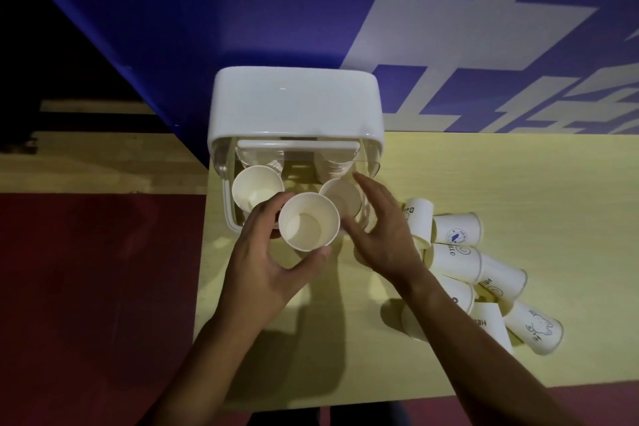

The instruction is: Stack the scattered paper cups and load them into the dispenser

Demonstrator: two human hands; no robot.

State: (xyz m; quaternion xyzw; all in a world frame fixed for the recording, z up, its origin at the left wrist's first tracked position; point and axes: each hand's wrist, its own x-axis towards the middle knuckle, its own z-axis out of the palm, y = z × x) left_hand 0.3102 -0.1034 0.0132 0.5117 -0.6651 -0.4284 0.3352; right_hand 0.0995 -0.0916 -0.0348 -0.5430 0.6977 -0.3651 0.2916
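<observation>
Cup (308, 221), smooth round paper, gripped by left hand (262, 263).

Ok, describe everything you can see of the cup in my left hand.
The cup is white paper, empty, upright, mouth toward the camera. The left hand grips its wall, thumb and fingers curled round it. It is held just before the open dispenser. The right hand is open beside it; contact cannot be told.

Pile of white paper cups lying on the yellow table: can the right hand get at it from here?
Probably yes. The right hand is open and looks empty, and the pile of white paper cups lies just beside its wrist with nothing between them.
</observation>
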